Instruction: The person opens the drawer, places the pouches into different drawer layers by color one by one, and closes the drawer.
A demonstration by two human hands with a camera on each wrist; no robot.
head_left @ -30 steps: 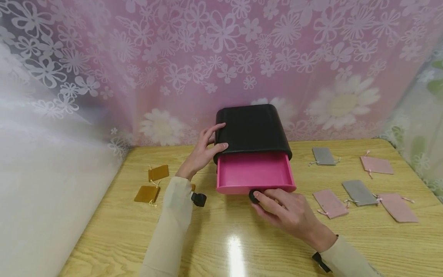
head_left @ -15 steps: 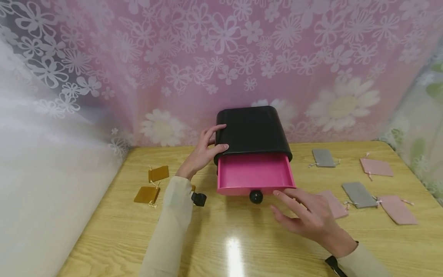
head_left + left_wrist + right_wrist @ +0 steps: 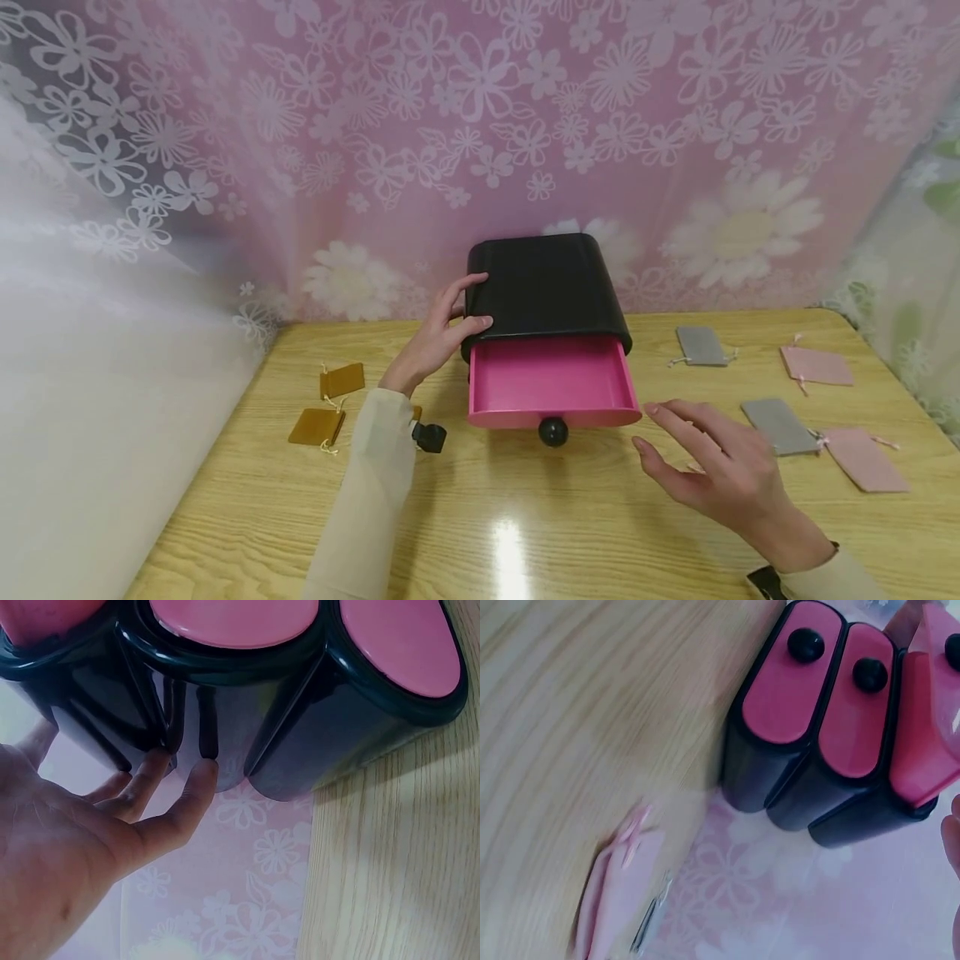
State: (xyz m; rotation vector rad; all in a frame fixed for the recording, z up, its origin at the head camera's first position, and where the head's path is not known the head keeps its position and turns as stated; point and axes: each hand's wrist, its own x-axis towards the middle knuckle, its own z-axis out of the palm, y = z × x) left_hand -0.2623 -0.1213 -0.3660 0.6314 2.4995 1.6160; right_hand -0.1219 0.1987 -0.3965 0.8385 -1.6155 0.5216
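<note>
A: Right, where is the cabinet (image 3: 547,287) being seen?

B: Towards the back of the bench (image 3: 247,500), and it is being backed by a flowered curtain (image 3: 465,125). Its top drawer (image 3: 555,375) is being shown slid out towards the person, all pink inside!

A: And the left hand (image 3: 431,342)?

B: It is being spread against the cabinet's left side, unclenched, while the thumb and one fingertip are being rested on the black top.

A: What about the right hand (image 3: 731,479)?

B: That one is being held out just beside the drawer's right front corner, fingers parted and loosely bent, thumb set wide. Whether the corner is being touched cannot be told.

A: The knob (image 3: 553,432)?

B: Being shown in full, round and black, mid-front!

A: Lower down?

B: From the right wrist, two lower drawers (image 3: 855,735) are being seen closed.

A: Out on the flanks?

B: Two brown pouches (image 3: 317,426) are being spotted on the left. On the right, two grey pouches (image 3: 701,346) and two pink pouches (image 3: 816,366) are being picked out, all lying flat, while a pale cord (image 3: 694,468) is being partly covered by the right hand.
</note>
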